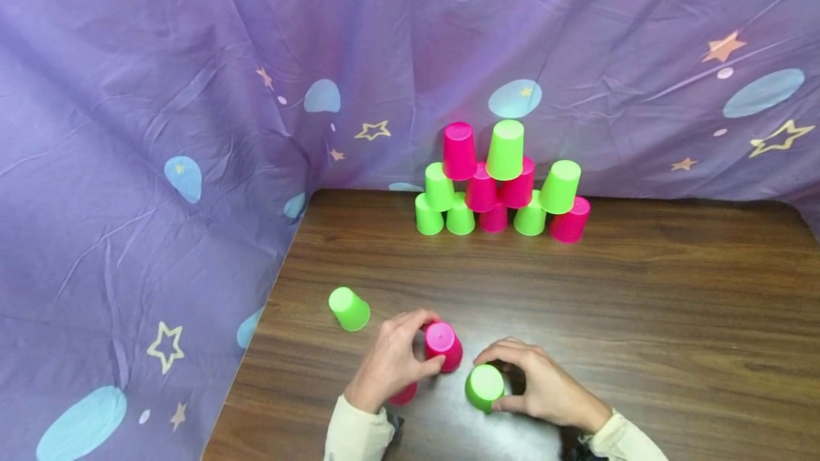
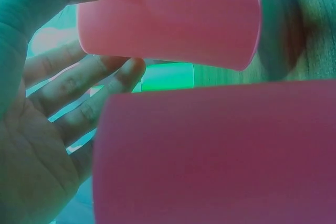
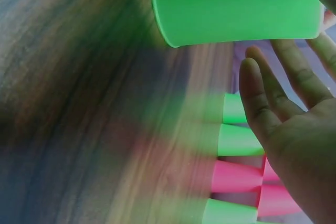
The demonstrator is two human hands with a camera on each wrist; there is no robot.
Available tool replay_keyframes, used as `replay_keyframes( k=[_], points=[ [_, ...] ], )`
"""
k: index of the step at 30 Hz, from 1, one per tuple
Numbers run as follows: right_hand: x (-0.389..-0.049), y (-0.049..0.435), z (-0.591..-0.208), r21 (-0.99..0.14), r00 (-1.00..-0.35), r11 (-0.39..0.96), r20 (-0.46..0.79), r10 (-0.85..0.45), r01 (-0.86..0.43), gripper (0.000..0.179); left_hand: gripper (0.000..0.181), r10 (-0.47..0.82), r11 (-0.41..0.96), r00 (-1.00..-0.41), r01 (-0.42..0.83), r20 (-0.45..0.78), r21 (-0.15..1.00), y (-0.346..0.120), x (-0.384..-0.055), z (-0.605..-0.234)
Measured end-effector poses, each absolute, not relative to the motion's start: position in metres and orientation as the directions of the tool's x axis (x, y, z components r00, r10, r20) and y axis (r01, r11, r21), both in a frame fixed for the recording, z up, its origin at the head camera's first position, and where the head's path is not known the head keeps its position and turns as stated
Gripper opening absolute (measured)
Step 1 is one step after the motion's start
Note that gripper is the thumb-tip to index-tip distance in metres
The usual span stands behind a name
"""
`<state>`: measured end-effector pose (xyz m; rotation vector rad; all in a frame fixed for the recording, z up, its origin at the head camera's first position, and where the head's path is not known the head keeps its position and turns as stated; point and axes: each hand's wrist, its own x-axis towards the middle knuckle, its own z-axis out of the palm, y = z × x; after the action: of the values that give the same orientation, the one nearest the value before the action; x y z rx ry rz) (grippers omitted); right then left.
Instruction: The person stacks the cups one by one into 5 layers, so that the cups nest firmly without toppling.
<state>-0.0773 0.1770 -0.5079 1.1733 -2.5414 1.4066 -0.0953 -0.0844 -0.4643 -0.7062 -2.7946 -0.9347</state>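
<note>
My left hand (image 1: 393,358) grips an upside-down pink cup (image 1: 443,347) between thumb and fingers. In the left wrist view, that cup's rim stands off from its dark shadow on the wood. Beneath my left wrist a second pink cup (image 1: 403,395) shows, mostly hidden by the hand; it looms large in the left wrist view. An upside-down green cup (image 1: 485,388) is held by my right hand (image 1: 541,383), thumb on the near side and fingers on the far side. To the left of my left hand stands another green cup (image 1: 349,309), bottom up.
Toward the back of the wooden table (image 1: 673,290), upside-down green and pink cups form a stepped stack (image 1: 493,218) of three levels. Its top level has a pink cup (image 1: 459,151) and a green cup (image 1: 505,150). A purple patterned cloth (image 1: 410,41) hangs behind and left.
</note>
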Motion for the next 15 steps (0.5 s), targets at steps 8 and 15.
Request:
replay_keyframes(
  k=[8,15],
  points=[
    [-0.0761,0.1767,-0.5101,-0.726,-0.730,0.324,0.349,-0.587,-0.607,0.058,0.048,0.392,0.690,-0.879,0.475,0.270,0.546,-0.0871,-0.0950,-0.4619],
    [-0.0787,0.1781,-0.5100,-0.751,-0.744,0.316,0.331,-0.580,-0.580,0.053,0.048,0.400,0.670,-0.875,0.481,0.271,0.565,-0.0885,-0.0970,-0.4621]
  ],
)
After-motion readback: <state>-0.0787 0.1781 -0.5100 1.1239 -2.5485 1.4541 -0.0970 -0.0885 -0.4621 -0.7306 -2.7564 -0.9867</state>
